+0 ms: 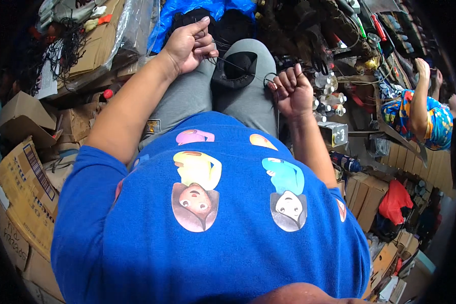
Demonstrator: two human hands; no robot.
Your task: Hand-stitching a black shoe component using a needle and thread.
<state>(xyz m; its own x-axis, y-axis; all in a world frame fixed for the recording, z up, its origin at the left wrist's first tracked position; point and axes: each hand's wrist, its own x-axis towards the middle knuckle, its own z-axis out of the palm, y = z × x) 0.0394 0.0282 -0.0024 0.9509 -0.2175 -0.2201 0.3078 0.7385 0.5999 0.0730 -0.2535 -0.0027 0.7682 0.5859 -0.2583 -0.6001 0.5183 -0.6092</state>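
Note:
A black hollow item [233, 76], perhaps a shoe, rests on my right knee with its dark opening facing up. My left hand [191, 46] is raised to its left, fingers curled and closed, with thin dark thread at the fingertips. On the other side, my right hand [293, 92] is closed on the thread too, and a small dark loop shows beside its fingers. The thin thread [229, 62] runs from my left fingers over the black item toward my right hand. Neither hand touches the black item itself.
Cardboard boxes [28, 119] and plastic-wrapped sheets [93, 50] crowd the left. Small bottles [330, 96] and a clear container [334, 133] stand right of my right hand. Farther right is another person in a colourful patterned shirt [438, 121]. Blue plastic sheeting [163, 25] lies beyond my knees.

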